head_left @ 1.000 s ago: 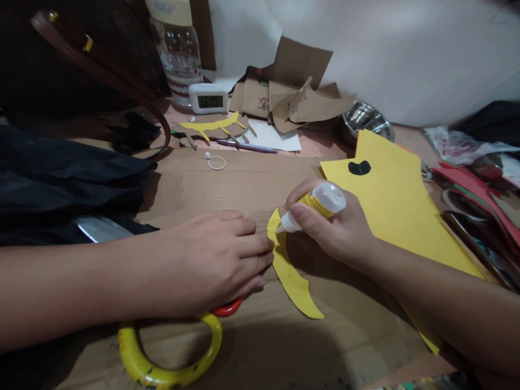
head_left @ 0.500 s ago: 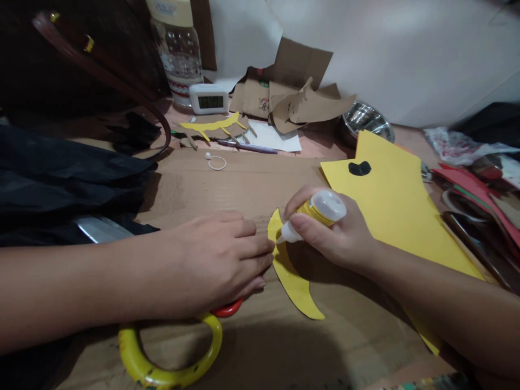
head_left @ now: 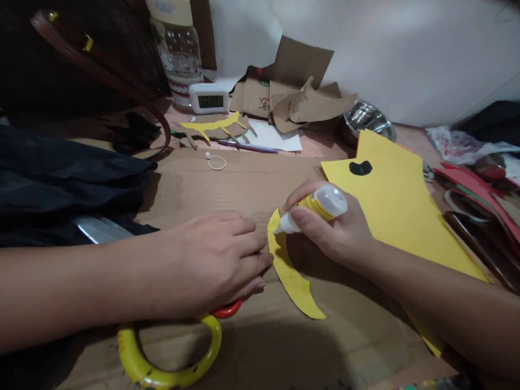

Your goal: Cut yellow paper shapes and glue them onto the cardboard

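My right hand (head_left: pixel 345 233) is wrapped round a small glue bottle (head_left: pixel 320 203) with a clear base and yellow label. The bottle is tilted, its white nozzle pointing down at the upper part of a curved yellow paper cutout (head_left: pixel 294 279). Small wet-looking spots show on the paper. My left hand (head_left: pixel 227 257) lies palm down on the cardboard, fingers stretched out, their tips at the cutout's left edge. Beneath that hand and forearm is a pair of scissors with a yellow handle (head_left: pixel 170 374); a red part shows beside it, and the rest is hidden.
A large yellow paper shape (head_left: pixel 402 206) with a black patch lies at the right. Behind the cardboard (head_left: pixel 244 184) stand a bottle (head_left: pixel 179 54), a white digital clock (head_left: pixel 209 98), cardboard scraps (head_left: pixel 300 65) and a metal bowl (head_left: pixel 371 122). Black sheeting (head_left: pixel 60 179) covers the left.
The glue bottle's nozzle has moved slightly up and left along the cutout, and my right hand has tilted a little with it. My left hand stays almost in place.
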A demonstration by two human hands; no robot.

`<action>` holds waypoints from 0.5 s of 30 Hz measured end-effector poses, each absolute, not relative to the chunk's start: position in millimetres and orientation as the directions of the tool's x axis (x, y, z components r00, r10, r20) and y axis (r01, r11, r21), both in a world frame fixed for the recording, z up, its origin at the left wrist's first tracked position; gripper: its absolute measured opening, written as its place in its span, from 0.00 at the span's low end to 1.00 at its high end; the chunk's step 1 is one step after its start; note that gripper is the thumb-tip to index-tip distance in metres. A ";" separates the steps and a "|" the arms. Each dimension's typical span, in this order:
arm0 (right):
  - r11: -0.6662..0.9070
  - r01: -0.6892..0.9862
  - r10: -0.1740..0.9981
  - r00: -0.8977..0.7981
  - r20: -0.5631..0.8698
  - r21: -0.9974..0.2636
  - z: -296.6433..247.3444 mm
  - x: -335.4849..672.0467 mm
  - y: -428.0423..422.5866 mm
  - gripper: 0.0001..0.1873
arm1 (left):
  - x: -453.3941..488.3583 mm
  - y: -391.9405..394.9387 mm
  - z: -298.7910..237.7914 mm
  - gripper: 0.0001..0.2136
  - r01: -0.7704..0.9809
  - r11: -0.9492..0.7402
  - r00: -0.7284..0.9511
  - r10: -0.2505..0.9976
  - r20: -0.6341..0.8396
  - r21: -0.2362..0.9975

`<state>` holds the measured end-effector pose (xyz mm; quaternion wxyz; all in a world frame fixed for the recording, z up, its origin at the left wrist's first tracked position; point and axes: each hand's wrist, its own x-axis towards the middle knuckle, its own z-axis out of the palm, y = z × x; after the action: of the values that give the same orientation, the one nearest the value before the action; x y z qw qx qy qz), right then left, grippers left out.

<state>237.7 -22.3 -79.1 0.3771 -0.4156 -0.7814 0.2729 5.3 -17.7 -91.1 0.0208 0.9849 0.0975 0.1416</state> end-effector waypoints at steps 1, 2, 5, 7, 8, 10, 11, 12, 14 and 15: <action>0.507 0.437 0.852 -0.382 0.357 -0.743 -79.1 237.6 -22.5 0.09 | 5.5 -17.8 -91.3 0.11 0.189 -0.980 0.941 0.201 0.271 0.068; 0.509 0.431 0.850 -0.390 0.355 -0.745 -79.2 237.4 -22.7 0.09 | 5.5 -17.8 -91.5 0.11 0.193 -0.979 0.942 0.205 0.266 0.071; 0.507 0.432 0.853 -0.374 0.363 -0.746 -80.2 237.4 -22.5 0.08 | 5.0 -17.4 -92.3 0.12 0.189 -0.979 0.944 0.202 0.261 0.075; 0.506 0.443 0.858 -0.347 0.378 -0.740 -80.9 237.5 -22.0 0.09 | 4.5 -17.1 -92.5 0.12 0.181 -0.980 0.945 0.195 0.262 0.076; 0.506 0.450 0.859 -0.337 0.385 -0.736 -81.1 237.6 -21.7 0.09 | 4.4 -17.0 -92.4 0.12 0.182 -0.980 0.945 0.197 0.260 0.080; 0.504 0.460 0.861 -0.333 0.384 -0.731 -81.1 237.5 -21.4 0.09 | 4.6 -17.1 -92.0 0.12 0.183 -0.979 0.946 0.199 0.258 0.085; 0.497 0.465 0.865 -0.332 0.377 -0.732 -80.9 237.3 -21.3 0.09 | 4.8 -17.2 -91.7 0.12 0.184 -0.979 0.945 0.201 0.257 0.086; 0.490 0.468 0.869 -0.330 0.370 -0.735 -80.7 237.1 -21.4 0.10 | 5.0 -17.4 -91.5 0.11 0.186 -0.979 0.944 0.202 0.260 0.083; 0.480 0.467 0.874 -0.330 0.358 -0.742 -80.2 236.7 -21.7 0.10 | 5.6 -17.6 -91.1 0.11 0.186 -0.979 0.943 0.201 0.265 0.080; 0.482 0.464 0.872 -0.335 0.356 -0.744 -80.0 236.7 -21.9 0.10 | 5.8 -17.6 -91.0 0.11 0.187 -0.979 0.943 0.202 0.264 0.080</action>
<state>236.7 -21.9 -80.0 0.3809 -0.4327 -0.7718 0.2683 5.8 -17.6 -91.0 0.0269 0.9853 0.0986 0.1368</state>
